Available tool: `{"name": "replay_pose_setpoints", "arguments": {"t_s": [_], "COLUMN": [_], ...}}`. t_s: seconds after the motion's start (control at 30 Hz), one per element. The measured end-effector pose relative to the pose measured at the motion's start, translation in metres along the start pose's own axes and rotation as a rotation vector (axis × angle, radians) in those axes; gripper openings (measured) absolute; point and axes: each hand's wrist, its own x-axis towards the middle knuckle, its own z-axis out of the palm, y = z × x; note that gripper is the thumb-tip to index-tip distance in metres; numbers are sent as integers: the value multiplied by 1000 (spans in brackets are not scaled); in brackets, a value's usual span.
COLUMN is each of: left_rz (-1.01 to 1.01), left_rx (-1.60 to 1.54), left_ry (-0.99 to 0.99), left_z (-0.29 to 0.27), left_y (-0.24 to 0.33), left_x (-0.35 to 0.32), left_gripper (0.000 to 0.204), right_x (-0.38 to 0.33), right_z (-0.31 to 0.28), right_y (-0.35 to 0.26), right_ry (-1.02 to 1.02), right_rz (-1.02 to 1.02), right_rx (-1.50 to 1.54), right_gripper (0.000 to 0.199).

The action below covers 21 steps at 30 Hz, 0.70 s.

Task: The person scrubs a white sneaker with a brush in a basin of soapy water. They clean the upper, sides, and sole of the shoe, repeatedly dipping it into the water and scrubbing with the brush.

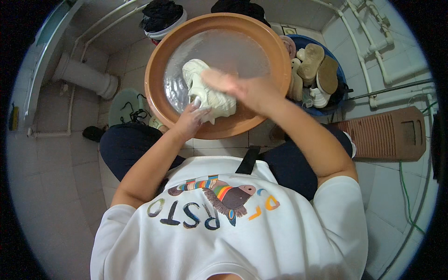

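Observation:
A pale cream-white shoe (215,103) is held tilted over the near part of a large orange-brown basin (155,56) with cloudy water (228,44) in it. My left hand (191,117) grips the shoe at its near-left side, fingers curled over its edge. Across the shoe's upper right side lies my right hand (245,89), smeared by motion. Its fingers are too blurred to show whether they hold anything, and they hide part of the shoe.
At the right, a blue tub (343,77) holds several shoes (311,63). A brown washboard (387,134) stands farther right. Buckets with dark cloth (161,15) are behind the basin. A pale green basin (122,106) with black laces sits left. White pipes (368,60) run along the walls.

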Motion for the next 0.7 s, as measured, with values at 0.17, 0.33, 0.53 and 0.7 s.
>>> {"name": "replay_pose_setpoints", "arguments": {"t_s": [0.17, 0.33, 0.53, 0.7], "left_rz": [65, 53, 20, 116], "left_rx": [57, 138, 152, 340], "left_ry": [-44, -97, -108, -113], "left_z": [-12, -13, -12, -11], "left_y": [-5, 5, 15, 16], "left_x": [-5, 2, -11, 4], "left_gripper": [44, 50, 47, 43], "right_x": [5, 21, 36, 49], "right_z": [12, 8, 11, 23], "right_y": [-14, 0, -23, 5], "right_ry": [-107, 86, -121, 12], "right_rz": [-40, -52, 50, -100], "right_rx": [60, -157, 20, -75], "right_gripper": [41, 40, 39, 40]}}
